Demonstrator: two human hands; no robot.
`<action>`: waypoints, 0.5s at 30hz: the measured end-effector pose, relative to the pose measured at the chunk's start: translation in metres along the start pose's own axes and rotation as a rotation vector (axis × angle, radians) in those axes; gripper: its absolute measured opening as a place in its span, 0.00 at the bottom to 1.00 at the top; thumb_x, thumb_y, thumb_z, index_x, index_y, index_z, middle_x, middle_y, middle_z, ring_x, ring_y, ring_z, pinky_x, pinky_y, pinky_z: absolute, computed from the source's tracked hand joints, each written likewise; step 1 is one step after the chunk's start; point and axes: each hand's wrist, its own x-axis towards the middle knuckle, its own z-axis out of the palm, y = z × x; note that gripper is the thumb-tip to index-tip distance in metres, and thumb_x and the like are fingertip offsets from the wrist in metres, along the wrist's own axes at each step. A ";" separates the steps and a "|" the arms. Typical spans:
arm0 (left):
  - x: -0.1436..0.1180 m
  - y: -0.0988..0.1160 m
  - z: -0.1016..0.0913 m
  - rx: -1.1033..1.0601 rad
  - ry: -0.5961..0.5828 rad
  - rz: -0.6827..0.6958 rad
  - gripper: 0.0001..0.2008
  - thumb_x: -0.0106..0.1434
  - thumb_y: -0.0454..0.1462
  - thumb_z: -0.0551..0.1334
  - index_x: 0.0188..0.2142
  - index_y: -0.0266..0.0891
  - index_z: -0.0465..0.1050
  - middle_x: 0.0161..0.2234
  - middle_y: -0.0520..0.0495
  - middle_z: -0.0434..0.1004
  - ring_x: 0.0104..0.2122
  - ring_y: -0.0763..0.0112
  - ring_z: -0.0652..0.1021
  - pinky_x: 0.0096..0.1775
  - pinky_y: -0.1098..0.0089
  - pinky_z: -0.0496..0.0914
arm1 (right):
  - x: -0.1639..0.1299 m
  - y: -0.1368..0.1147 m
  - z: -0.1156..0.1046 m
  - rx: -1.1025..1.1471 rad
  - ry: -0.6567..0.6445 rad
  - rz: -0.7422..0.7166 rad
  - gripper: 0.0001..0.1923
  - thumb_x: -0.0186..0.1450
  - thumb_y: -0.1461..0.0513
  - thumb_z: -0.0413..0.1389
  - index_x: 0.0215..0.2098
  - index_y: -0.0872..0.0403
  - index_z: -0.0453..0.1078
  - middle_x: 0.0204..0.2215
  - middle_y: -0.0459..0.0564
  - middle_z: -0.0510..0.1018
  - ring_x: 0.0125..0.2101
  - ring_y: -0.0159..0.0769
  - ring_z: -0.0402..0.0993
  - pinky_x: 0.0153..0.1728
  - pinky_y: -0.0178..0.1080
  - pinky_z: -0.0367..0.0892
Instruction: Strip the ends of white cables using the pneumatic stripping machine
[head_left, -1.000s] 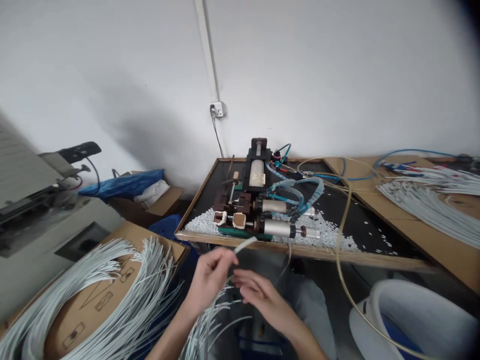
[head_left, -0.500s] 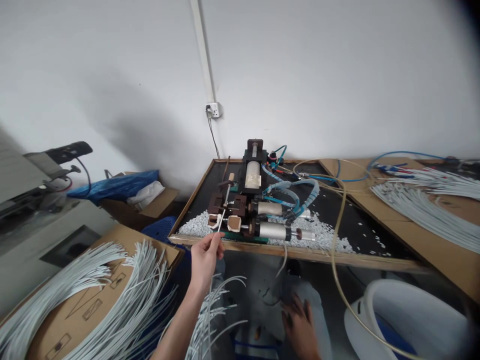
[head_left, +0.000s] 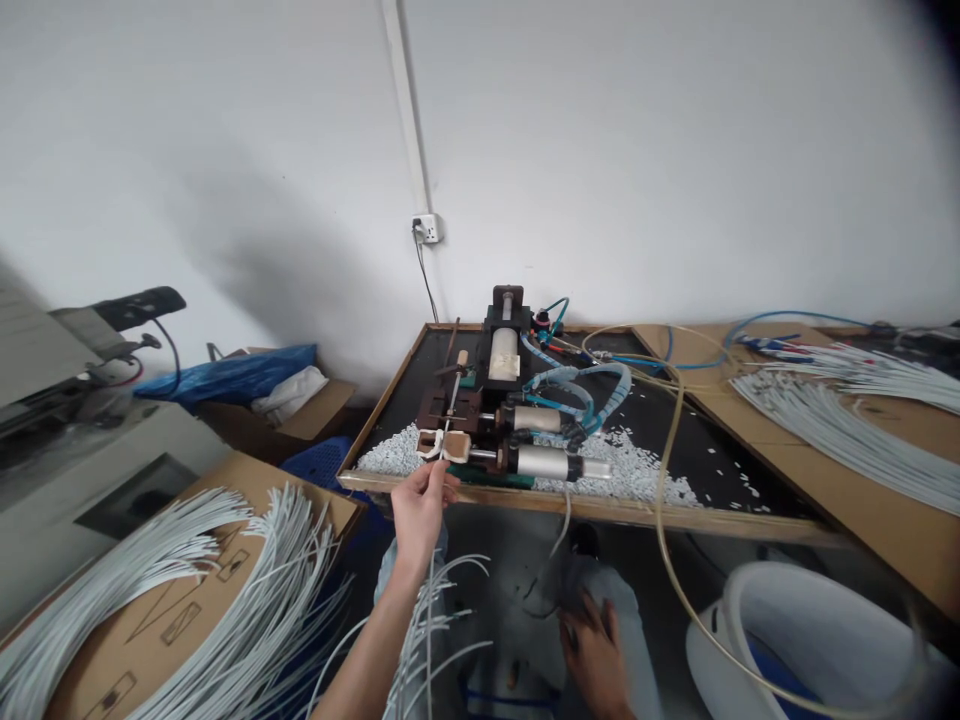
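Note:
My left hand (head_left: 418,512) pinches a thin white wire (head_left: 443,452) between thumb and fingers at the table's front edge. The wire's front part runs into a pneumatic machine (head_left: 504,350), between two padded jaws (head_left: 457,447) that are together around it. Below the hand, its tail hangs beside a bundle of white wires (head_left: 420,640) over my left leg. My right hand (head_left: 595,645) rests on my right knee with fingers apart, and nothing shows in it.
White clippings (head_left: 637,470) litter the black table (head_left: 712,440), which has a raised wooden rim. More white wires lie on cardboard at left (head_left: 247,610) and right (head_left: 832,420). A white bucket (head_left: 720,640) stands at lower right. A yellowish hose (head_left: 664,500) hangs across the front.
The padded jaws have come together on the wire, the right one moving left. My left hand sits slightly further right in view. My right hand still rests on the knee.

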 end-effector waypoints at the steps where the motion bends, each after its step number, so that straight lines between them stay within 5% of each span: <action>1: 0.001 0.000 -0.001 0.008 -0.003 -0.001 0.16 0.60 0.46 0.64 0.26 0.35 0.77 0.22 0.48 0.78 0.18 0.70 0.74 0.22 0.73 0.65 | 0.000 0.000 0.000 -0.013 -0.005 0.003 0.19 0.61 0.46 0.55 0.31 0.48 0.82 0.38 0.58 0.85 0.54 0.68 0.70 0.62 0.67 0.48; 8: 0.002 -0.003 -0.012 0.007 -0.108 -0.002 0.19 0.59 0.50 0.64 0.35 0.34 0.78 0.23 0.48 0.78 0.20 0.69 0.75 0.21 0.75 0.64 | 0.001 -0.001 0.000 -0.133 -0.050 -0.019 0.13 0.61 0.61 0.53 0.34 0.51 0.82 0.41 0.59 0.84 0.56 0.64 0.68 0.63 0.66 0.48; 15: -0.030 -0.010 -0.043 0.020 -0.223 -0.008 0.20 0.60 0.51 0.65 0.38 0.35 0.77 0.17 0.56 0.67 0.15 0.76 0.66 0.20 0.76 0.61 | 0.001 -0.004 0.000 -0.176 -0.076 0.008 0.14 0.61 0.65 0.52 0.35 0.56 0.81 0.43 0.63 0.83 0.58 0.59 0.67 0.65 0.61 0.45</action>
